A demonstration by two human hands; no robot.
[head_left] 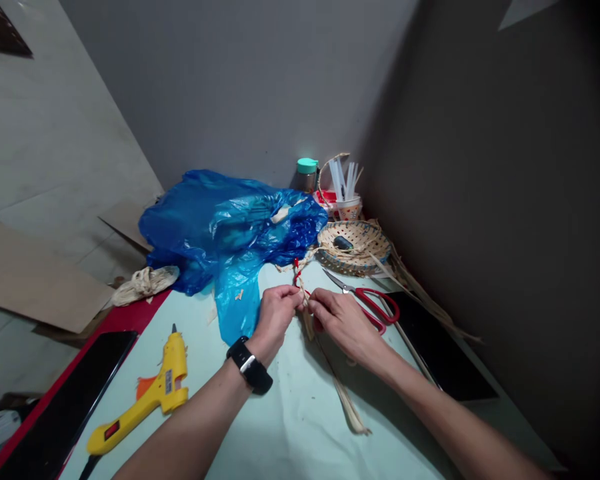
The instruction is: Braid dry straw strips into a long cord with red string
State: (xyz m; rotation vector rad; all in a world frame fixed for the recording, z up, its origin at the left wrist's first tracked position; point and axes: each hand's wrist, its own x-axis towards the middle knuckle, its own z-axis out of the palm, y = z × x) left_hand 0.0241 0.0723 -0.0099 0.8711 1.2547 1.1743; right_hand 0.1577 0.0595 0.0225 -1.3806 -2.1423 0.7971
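Pale plant-fibre strands (pixel 347 403) run from between my hands down toward the table's front, ending in a loose tuft. My left hand (pixel 279 308), with a black watch on its wrist, pinches the strands near a braided-looking section. Close beside it, my right hand (pixel 337 317) pinches the same strands with thumb and forefinger. A red cord or wire (pixel 297 270) shows at the far end of the strands, just beyond my fingertips. Red-handled scissors (pixel 380 303) lie right of my right hand, blades pointing away to the left. Fingers hide the exact crossing of the strands.
A yellow glue gun (pixel 167 377) lies at the left. Behind are a crumpled blue plastic bag (pixel 220 220), a woven basket (pixel 365 257) holding a dark spool, a cup of glue sticks (pixel 349 208) and a teal-lidded jar (pixel 307 172). Dark flat panels (pixel 440 347) lie at the right and left.
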